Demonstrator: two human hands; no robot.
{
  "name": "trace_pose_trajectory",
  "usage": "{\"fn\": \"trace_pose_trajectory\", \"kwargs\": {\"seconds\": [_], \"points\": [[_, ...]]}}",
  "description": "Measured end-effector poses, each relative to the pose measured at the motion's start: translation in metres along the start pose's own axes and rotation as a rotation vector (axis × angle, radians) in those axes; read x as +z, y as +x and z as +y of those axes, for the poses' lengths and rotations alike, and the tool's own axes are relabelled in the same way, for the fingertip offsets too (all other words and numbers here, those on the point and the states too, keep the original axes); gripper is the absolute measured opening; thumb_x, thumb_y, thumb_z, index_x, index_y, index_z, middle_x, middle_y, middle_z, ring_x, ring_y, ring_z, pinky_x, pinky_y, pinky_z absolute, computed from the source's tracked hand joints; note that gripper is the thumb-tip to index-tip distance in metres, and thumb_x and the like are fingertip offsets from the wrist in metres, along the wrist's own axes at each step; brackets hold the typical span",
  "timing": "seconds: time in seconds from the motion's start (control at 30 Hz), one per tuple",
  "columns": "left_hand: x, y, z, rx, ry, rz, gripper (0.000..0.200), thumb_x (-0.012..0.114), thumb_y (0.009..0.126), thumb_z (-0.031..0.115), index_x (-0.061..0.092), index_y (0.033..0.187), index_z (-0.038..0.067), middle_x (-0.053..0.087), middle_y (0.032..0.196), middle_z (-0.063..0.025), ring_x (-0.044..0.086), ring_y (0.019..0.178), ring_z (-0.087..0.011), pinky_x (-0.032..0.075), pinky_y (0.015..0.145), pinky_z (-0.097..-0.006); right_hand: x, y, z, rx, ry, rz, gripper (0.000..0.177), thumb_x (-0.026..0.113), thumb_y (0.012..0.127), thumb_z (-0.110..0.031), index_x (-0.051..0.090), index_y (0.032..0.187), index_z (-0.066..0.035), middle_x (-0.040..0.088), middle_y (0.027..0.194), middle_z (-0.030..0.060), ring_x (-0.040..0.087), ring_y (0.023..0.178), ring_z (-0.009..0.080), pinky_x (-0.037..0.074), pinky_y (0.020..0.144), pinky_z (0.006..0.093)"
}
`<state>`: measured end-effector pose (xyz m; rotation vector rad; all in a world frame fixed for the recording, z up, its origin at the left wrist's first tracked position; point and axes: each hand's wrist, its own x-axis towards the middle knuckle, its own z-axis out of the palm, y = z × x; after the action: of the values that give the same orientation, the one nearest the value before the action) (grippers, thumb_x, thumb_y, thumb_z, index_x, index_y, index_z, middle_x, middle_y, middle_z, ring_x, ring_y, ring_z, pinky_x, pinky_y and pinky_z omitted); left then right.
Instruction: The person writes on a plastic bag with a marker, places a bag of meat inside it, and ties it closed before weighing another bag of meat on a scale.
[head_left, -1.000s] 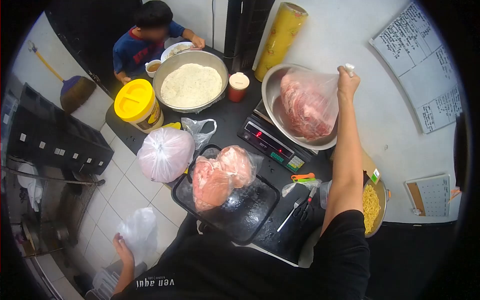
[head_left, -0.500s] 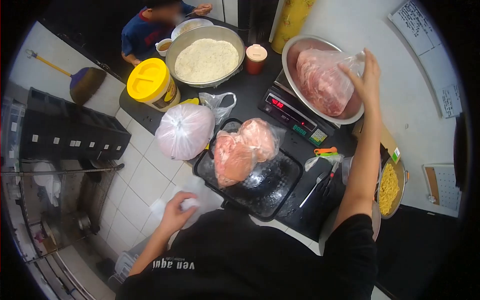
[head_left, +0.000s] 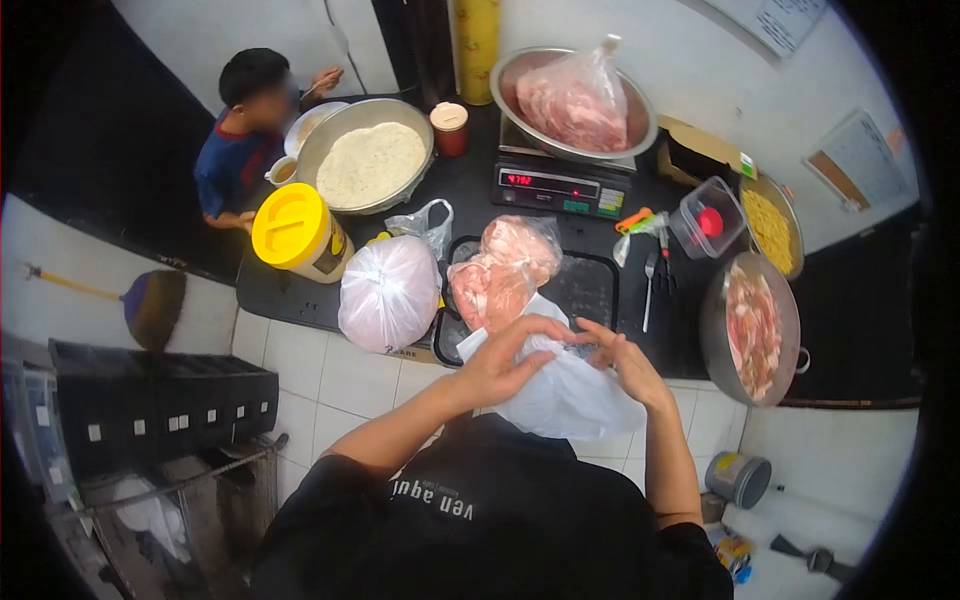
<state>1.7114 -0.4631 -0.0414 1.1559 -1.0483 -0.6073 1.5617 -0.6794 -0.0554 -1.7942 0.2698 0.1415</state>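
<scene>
I hold a thin plastic bag (head_left: pixel 575 400) just in front of the black tray (head_left: pixel 590 290), out past the counter's near edge. My left hand (head_left: pixel 505 365) pinches the bag's top tight. My right hand (head_left: pixel 628 368) rests on the same top with its fingers stretched out, and I cannot tell if it pinches. I think I am opening the bag. Next I would need to rub its two sides apart, gently. The bags of meat (head_left: pixel 500 268) lie on the tray. A fork (head_left: pixel 648 295) and a pan of meat (head_left: pixel 752 325) sit right of the tray. A tied white bag (head_left: pixel 390 292) sits left of it. The open room is on my side.
</scene>
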Motion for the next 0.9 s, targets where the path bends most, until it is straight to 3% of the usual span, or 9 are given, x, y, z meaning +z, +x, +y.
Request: {"fn": "trace_pose_trajectory", "kwargs": {"seconds": [0.1,0.2,0.33,0.4,0.5,0.63,0.77,0.83,0.9], "points": [[-0.003,-0.014,-0.003,0.046,0.102,-0.046,0.027,0.055,0.091,-0.003,0.052,0.117,0.001,0.061,0.117,-0.0109,0.057,0.114,-0.0219,0.042,0.101,-0.0357,0.012,-0.048,-0.007,0.12,-0.133,0.116,0.078,0.024,0.099,-0.065,0.043,0.144,-0.005,0.062,0.125,0.0177,0.062,0.083,0.0224,0.048,0.083,0.0331],[0.015,-0.022,-0.007,0.003,-0.171,-0.106,0.029,0.053,0.09,-0.005,0.052,0.117,0.003,0.06,0.118,-0.0099,0.055,0.117,-0.0223,0.039,0.104,-0.037,0.032,-0.083,0.006,0.301,-0.215,0.311,0.082,0.026,0.098,-0.067,0.044,0.143,-0.002,0.062,0.124,0.0182,0.061,0.082,0.0231,0.048,0.083,0.0334],[0.068,-0.009,-0.009,0.05,-0.335,-0.328,0.027,0.052,0.091,-0.005,0.051,0.116,0.004,0.058,0.124,-0.0136,0.052,0.122,-0.0243,0.036,0.107,-0.0396,0.053,-0.134,0.136,0.391,-0.193,0.423,0.074,0.026,0.102,-0.058,0.042,0.144,0.0,0.061,0.125,0.0128,0.06,0.09,0.0184,0.048,0.082,0.0308],[0.097,0.005,-0.013,0.103,-0.279,-0.368,0.03,0.053,0.09,-0.004,0.052,0.119,0.003,0.057,0.127,-0.013,0.05,0.125,-0.0251,0.035,0.108,-0.0395,0.062,-0.166,0.162,0.679,0.613,0.478,0.065,0.037,0.102,-0.052,0.05,0.136,0.002,0.064,0.119,0.0112,0.061,0.09,0.019,0.049,0.085,0.0318],[0.145,0.031,-0.018,0.179,-0.163,-0.424,0.034,0.055,0.088,-0.003,0.053,0.121,0.003,0.054,0.13,-0.0139,0.048,0.127,-0.0267,0.034,0.109,-0.0397,0.034,-0.233,0.163,0.602,0.377,0.718,0.051,0.05,0.101,-0.043,0.057,0.126,0.001,0.065,0.111,0.0092,0.061,0.095,0.0175,0.048,0.087,0.032],[0.23,0.071,-0.039,0.267,0.059,-0.533,0.045,0.055,0.087,0.0,0.05,0.132,0.004,0.05,0.137,-0.0135,0.044,0.132,-0.0294,0.031,0.112,-0.0405,-0.023,-0.314,0.151,0.314,0.423,1.137,0.043,0.055,0.099,-0.037,0.062,0.114,0.002,0.066,0.103,0.0071,0.06,0.095,0.0156,0.049,0.083,0.031],[0.34,0.11,-0.083,-0.034,-0.071,-0.573,0.062,0.056,0.084,-0.005,0.042,0.143,0.007,0.048,0.142,-0.0091,0.047,0.13,-0.0228,0.035,0.111,-0.0373,-0.089,-0.424,0.192,0.365,0.094,1.428,0.037,0.058,0.099,-0.032,0.065,0.111,0.002,0.066,0.097,0.0041,0.059,0.084,0.0111,0.048,0.076,0.0269],[0.397,0.129,-0.11,0.053,-0.003,-0.645,0.068,0.056,0.079,-0.009,0.04,0.144,0.005,0.046,0.145,-0.0078,0.046,0.13,-0.0214,0.034,0.11,-0.0362,-0.111,-0.468,0.19,0.272,0.38,1.595,0.032,0.059,0.098,-0.031,0.067,0.106,0.0,0.065,0.091,0.0001,0.056,0.081,0.0077,0.046,0.072,0.0242],[0.456,0.142,-0.11,-0.046,-0.076,-0.755,0.068,0.062,0.08,-0.002,0.043,0.144,0.008,0.048,0.141,-0.0079,0.045,0.13,-0.0216,0.033,0.11,-0.0377,-0.131,-0.518,0.198,0.215,0.369,1.712,0.03,0.06,0.098,-0.029,0.068,0.104,-0.001,0.064,0.086,-0.0027,0.054,0.078,0.0061,0.045,0.07,0.0231]]}}
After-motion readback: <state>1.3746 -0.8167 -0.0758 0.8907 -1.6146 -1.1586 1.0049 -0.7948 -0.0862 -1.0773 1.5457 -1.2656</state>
